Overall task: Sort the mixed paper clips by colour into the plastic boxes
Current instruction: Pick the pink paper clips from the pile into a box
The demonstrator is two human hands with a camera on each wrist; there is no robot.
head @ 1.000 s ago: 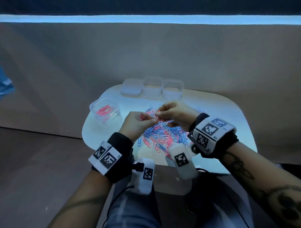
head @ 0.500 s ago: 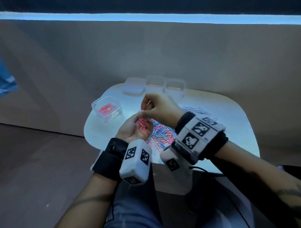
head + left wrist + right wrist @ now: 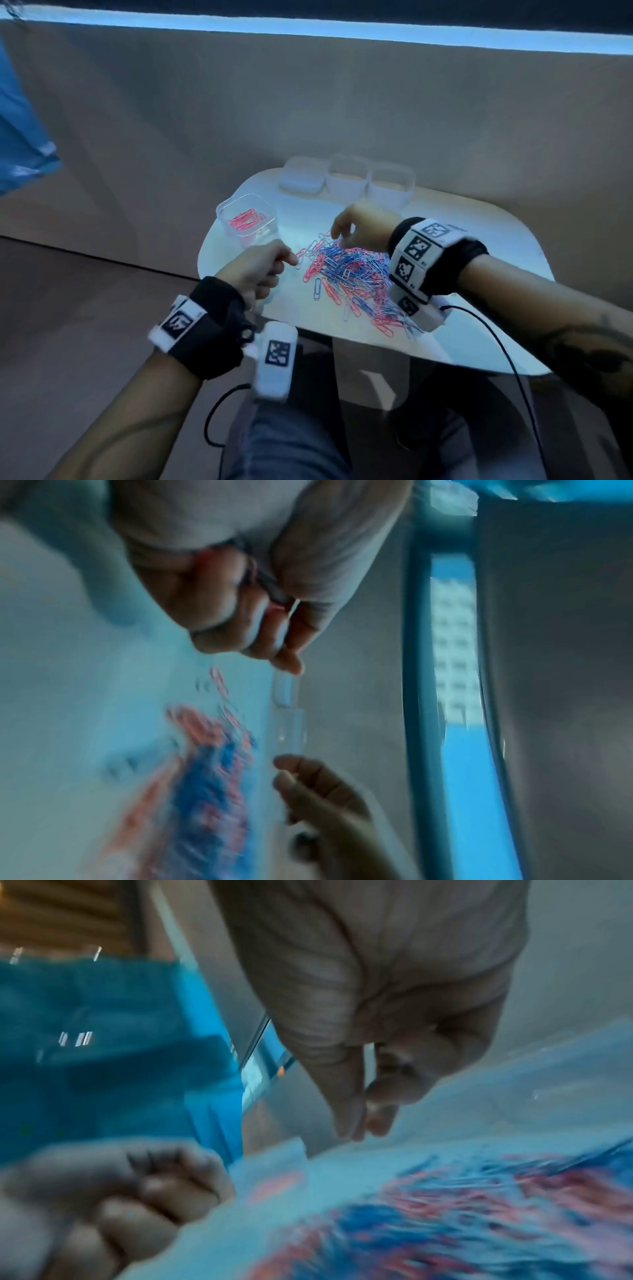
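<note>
A mixed pile of red and blue paper clips [image 3: 352, 274] lies in the middle of the white table [image 3: 479, 240]. To its left my left hand [image 3: 284, 265] is curled, and the left wrist view shows red paper clips [image 3: 253, 569] held in its palm. Over the pile's far edge hovers my right hand [image 3: 337, 233]. The right wrist view shows that hand [image 3: 359, 1123] with thumb and forefinger tips together, and blur hides whether a clip lies between them. A clear plastic box [image 3: 222, 209] at the far left holds several red clips.
Three more clear boxes [image 3: 349, 178] stand in a row at the table's back edge; the leftmost one [image 3: 301, 174] looks lidded. A beige wall rises close behind. Blue fabric [image 3: 20, 137] hangs at far left. A black cable [image 3: 507, 349] crosses the table's near right corner.
The hands were together above the pile's left side. My right hand has moved back to the pile's far edge, and my left has drawn down to the left, curled.
</note>
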